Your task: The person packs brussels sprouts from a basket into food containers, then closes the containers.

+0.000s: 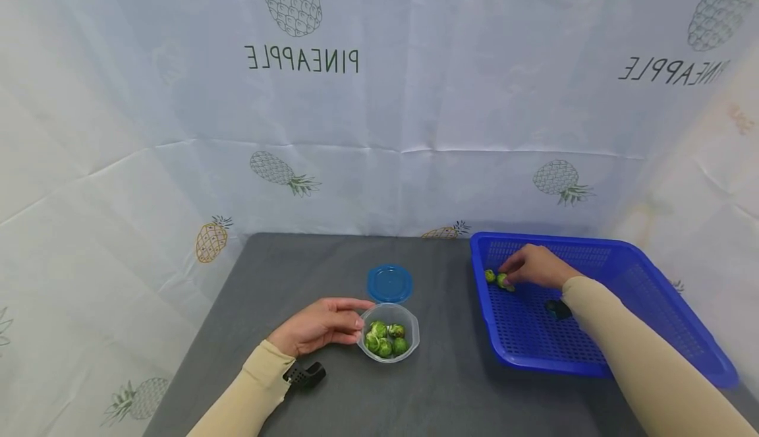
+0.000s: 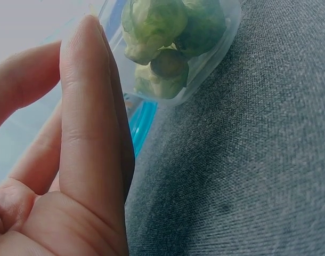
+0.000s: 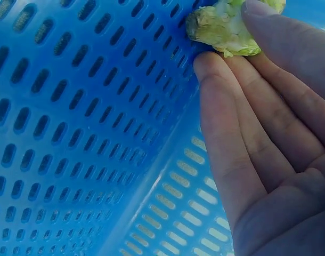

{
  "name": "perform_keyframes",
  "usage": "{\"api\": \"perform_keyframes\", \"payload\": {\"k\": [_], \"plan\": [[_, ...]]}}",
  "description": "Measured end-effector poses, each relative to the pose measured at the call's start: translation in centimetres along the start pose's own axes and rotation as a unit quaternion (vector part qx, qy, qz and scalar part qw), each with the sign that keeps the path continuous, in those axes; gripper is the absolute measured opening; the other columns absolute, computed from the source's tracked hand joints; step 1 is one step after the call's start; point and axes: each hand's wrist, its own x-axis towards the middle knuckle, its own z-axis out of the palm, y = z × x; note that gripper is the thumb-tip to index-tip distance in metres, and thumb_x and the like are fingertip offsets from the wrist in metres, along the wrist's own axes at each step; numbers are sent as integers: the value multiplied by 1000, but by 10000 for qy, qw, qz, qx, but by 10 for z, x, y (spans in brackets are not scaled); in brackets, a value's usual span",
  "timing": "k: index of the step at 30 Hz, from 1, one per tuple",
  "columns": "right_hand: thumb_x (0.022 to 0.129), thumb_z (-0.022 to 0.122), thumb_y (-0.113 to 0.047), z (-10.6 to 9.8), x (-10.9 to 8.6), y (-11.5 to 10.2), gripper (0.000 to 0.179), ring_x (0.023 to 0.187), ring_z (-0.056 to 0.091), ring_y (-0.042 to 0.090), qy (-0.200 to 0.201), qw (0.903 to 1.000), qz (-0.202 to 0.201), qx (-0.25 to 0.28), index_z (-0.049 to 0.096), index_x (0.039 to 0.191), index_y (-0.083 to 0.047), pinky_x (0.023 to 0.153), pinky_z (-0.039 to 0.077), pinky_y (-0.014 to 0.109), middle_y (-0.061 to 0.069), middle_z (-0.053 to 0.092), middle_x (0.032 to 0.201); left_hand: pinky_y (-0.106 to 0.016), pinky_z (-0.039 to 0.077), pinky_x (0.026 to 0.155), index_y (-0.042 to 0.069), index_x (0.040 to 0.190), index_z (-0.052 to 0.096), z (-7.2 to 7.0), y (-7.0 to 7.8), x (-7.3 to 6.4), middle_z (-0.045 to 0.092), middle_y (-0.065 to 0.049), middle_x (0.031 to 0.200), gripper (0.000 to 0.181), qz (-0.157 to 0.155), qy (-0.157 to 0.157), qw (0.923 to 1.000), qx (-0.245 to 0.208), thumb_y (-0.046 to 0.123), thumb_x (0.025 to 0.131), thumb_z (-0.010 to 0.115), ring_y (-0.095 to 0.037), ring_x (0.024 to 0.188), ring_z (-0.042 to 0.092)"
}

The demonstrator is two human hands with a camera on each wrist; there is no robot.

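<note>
A pineapple-print curtain (image 1: 379, 107) hangs behind a grey table (image 1: 439, 391). The work looks well along: at least five sprouts (image 1: 400, 346) lie in the one bowl (image 1: 412, 326), and two are left in the one basket (image 1: 516, 335). The right hand (image 1: 538, 267) pinches one of those two, with the other just beside it. The left hand (image 1: 320, 325) touches the bowl's side with fairly straight fingers. One lid (image 1: 389, 283) lies off, just beyond the bowl.

Mirror-reversed "PINEAPPLE" lettering (image 1: 301, 60) stands on the pale hanging cloth (image 1: 415, 107); the word repeats farther right.
</note>
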Motion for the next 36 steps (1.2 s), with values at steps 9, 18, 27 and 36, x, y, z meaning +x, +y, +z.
{"api": "perform_keyframes", "payload": {"k": [9, 18, 27, 36], "plan": [[97, 82, -27, -11, -15, -9, 32, 110, 77, 30, 49, 9999, 0, 122, 83, 122, -8, 95, 64, 55, 10, 81, 120, -24, 66, 92, 3, 163, 46, -4, -2, -7, 73, -1, 110, 62, -18, -25, 10000, 15, 9, 106, 68, -7, 95, 74], [100, 79, -31, -28, -39, -38, 34, 113, 76, 29, 264, 9996, -86, 20, 81, 126, -10, 98, 63, 57, 4, 82, 117, -24, 66, 92, 1, 165, 43, -6, -1, -12, 74, -1, 109, 63, 20, -40, 10000, -66, 7, 106, 66, -7, 94, 75], [102, 77, -31, -33, -58, -88, 34, 107, 77, 20, 442, 9981, -421, 80, 80, 130, -11, 99, 63, 56, -1, 83, 114, -25, 66, 92, 2, 164, 45, -3, 1, -8, 73, -3, 113, 61, 12, -58, 10000, 13, 8, 107, 66, -7, 96, 75], [101, 78, -26, -6, -45, -142, 29, 96, 77, 13, 364, 9958, -832, 143, 81, 128, -13, 91, 65, 44, -6, 83, 107, -26, 66, 93, 4, 162, 49, -1, 0, -1, 73, -4, 116, 58, -23, -30, 9999, 128, 9, 107, 67, -8, 98, 74]]}}
